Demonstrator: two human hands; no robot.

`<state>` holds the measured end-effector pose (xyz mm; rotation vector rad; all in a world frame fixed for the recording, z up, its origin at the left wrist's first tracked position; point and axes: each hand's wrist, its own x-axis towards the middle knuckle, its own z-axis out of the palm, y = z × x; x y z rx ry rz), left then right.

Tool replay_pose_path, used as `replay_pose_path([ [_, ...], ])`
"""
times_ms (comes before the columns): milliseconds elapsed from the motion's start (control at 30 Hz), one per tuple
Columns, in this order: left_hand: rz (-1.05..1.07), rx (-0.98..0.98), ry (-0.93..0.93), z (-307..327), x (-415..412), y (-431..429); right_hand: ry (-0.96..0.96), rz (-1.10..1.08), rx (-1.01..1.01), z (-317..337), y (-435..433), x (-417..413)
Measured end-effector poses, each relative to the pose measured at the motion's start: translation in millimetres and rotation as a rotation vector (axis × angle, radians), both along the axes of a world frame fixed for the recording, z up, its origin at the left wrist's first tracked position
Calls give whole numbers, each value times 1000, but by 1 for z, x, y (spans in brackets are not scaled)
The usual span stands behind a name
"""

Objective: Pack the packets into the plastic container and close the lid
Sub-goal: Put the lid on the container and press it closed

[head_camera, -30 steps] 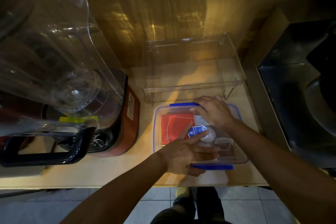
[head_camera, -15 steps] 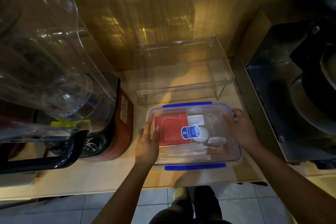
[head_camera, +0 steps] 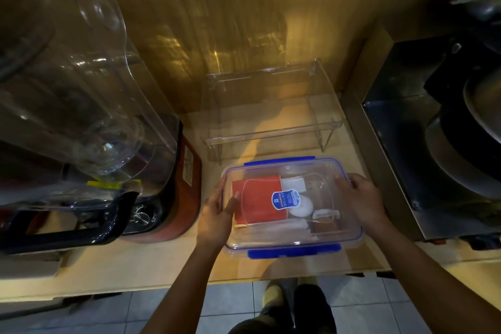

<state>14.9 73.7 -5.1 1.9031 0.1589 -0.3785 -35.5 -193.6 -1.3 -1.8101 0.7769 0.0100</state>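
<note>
Where a second earlier your hands worked over the lid's middle, they now clasped the ends of the clear rectangular plastic container with blue clips (head_camera: 291, 206). Left hand (head_camera: 217, 214): wrapped on the left end, thumb over the rim. Right hand (head_camera: 359, 202): gripping the right end. Between your grips: flat red packet (head_camera: 257, 200), white packets (head_camera: 294, 184), visible under the clear lid (head_camera: 325, 171), which sat on top. The near blue clip (head_camera: 294, 250), below your grips, lay flat; whether latched, I cannot tell. Packing appeared finished.

The bench (head_camera: 151, 260) is light wood. A plastic container (head_camera: 292, 241) sits on it. Left of the container is a red blender (head_camera: 173, 198), and behind the container stands a clear rack (head_camera: 271, 106).
</note>
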Motion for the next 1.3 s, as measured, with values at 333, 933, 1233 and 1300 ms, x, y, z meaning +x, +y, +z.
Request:
replay_pose_path([
  [333,12,-342,-64,109,24,8,-244,48,14,116,-22,17],
  [933,35,-8,-283,153,181,-39,-252,30,77,152,-48,188],
  [1233,65,148,-232,117,185,-40,-183,94,123,108,-49,194],
  [1300,76,246,-258,116,186,-40,-190,110,98,108,-49,195],
])
